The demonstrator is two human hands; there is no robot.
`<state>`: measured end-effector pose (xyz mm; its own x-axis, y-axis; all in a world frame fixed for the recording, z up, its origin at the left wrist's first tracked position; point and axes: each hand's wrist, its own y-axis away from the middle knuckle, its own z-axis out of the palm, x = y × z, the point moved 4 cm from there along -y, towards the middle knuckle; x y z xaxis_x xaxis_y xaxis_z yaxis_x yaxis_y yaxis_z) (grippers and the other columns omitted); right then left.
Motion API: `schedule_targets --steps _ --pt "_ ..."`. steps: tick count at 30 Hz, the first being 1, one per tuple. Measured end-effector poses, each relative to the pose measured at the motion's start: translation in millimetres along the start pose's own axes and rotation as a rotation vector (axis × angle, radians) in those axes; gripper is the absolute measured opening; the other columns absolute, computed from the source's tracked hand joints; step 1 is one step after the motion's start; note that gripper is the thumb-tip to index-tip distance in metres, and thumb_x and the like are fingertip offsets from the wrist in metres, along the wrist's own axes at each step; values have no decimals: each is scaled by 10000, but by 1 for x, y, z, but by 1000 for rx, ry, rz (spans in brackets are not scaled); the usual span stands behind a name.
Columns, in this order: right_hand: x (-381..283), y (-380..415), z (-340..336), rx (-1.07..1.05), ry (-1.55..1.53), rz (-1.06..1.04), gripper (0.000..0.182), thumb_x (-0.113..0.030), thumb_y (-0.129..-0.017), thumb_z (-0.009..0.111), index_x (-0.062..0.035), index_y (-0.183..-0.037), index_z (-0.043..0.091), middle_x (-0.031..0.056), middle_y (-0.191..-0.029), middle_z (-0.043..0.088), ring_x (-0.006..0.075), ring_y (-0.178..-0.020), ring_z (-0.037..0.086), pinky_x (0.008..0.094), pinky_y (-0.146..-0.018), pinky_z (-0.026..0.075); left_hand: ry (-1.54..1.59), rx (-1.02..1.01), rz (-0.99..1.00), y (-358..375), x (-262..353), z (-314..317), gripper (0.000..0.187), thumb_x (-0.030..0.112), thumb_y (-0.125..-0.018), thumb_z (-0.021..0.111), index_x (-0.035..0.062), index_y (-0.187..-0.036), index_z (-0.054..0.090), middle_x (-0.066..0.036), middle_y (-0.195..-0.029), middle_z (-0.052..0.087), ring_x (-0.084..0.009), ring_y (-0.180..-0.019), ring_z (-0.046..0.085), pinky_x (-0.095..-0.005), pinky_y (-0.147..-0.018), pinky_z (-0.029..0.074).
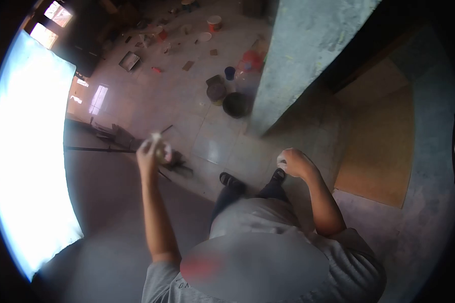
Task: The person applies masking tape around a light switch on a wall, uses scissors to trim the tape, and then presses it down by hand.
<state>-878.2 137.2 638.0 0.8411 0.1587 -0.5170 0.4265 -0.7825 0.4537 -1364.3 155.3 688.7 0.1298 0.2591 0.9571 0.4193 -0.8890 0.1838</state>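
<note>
My left hand [147, 157] is raised over the dark ledge on the left, its fingers closed on a pale, ring-like piece [160, 147] with a yellowish and pink tint; blur hides its kind. On the other side, my right hand [297, 164] hangs in front of me with curled fingers. A small whitish bit [282, 160] shows at its fingertips, too small to name. The two hands are well apart. Below them are my feet in dark sandals [229, 180] on the tiled floor [207, 136].
A concrete pillar [308, 55] rises ahead on the right, with a black tub [235, 104] and a blue cup [230, 73] beside it. A tan board [376, 151] leans at the right. Buckets [214, 22] and scraps litter the far floor. A bright window opening [33, 151] is at the left.
</note>
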Motion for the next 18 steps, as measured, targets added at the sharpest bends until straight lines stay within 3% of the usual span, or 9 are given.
schedule_targets --steps 2,3,5,6,8,9,13,18 --pt "-66 -20 6 95 -126 -173 154 -136 -900 761 9 -854 741 218 -871 730 421 -937 726 475 -880 565 -138 -311 -205 17 -45 28 220 193 -998 713 -23 -1022 744 -89 -846 736 -141 -697 683 -308 -608 532" --pt "-92 -32 8 86 -135 -174 154 -136 -900 761 9 -854 741 218 -871 730 421 -937 726 475 -880 565 -247 -478 -264 26 -60 36 223 196 -996 711 -24 -1004 744 -97 -829 737 -143 -690 688 -314 -592 535" --pt "-125 -54 13 29 -154 -37 184 -82 -896 743 -13 -1066 754 241 -1129 724 422 -1114 693 480 -944 551 -301 -664 -296 38 -78 41 245 210 -991 707 -32 -994 742 -95 -813 736 -148 -696 700 -312 -623 547" --pt "-132 -62 24 24 -160 -34 184 -82 -896 743 -13 -1066 754 241 -1129 724 422 -1114 693 480 -944 551 -305 -667 -303 35 -81 37 245 210 -991 707 -32 -994 742 -95 -813 736 -148 -696 700 -312 -623 547" --pt "-148 -68 30 514 -385 -374 462 -19 -880 711 -47 -1339 667 254 -1431 582 434 -1277 603 492 -1036 516 -375 -665 -288 29 -78 27 151 140 -1001 681 -1 -1024 729 -44 -796 701 -130 -718 667 -285 -637 538" --pt "-146 -80 36 464 -304 -392 677 24 -867 671 -81 -1520 528 223 -1606 400 437 -1370 515 500 -1128 463 -488 -644 -263 20 -64 21 163 153 -991 683 3 -1033 733 -47 -800 713 -126 -720 671 -287 -641 532" --pt "-148 -118 29 489 -186 -450 614 37 -853 650 -54 -1456 585 220 -1523 502 410 -1329 555 483 -1136 462 -423 -473 -226 -19 -59 -4 175 155 -998 677 -11 -1035 720 -66 -839 732 -123 -741 675 -296 -659 520" --pt "-141 -193 21 460 -461 -390 462 -28 -901 697 -27 -1359 637 180 -1316 658 376 -1245 614 464 -1062 499 -274 -350 -248 -67 -95 -17 163 117 -1018 654 -17 -1089 712 -69 -902 734 -130 -777 673 -291 -689 526"
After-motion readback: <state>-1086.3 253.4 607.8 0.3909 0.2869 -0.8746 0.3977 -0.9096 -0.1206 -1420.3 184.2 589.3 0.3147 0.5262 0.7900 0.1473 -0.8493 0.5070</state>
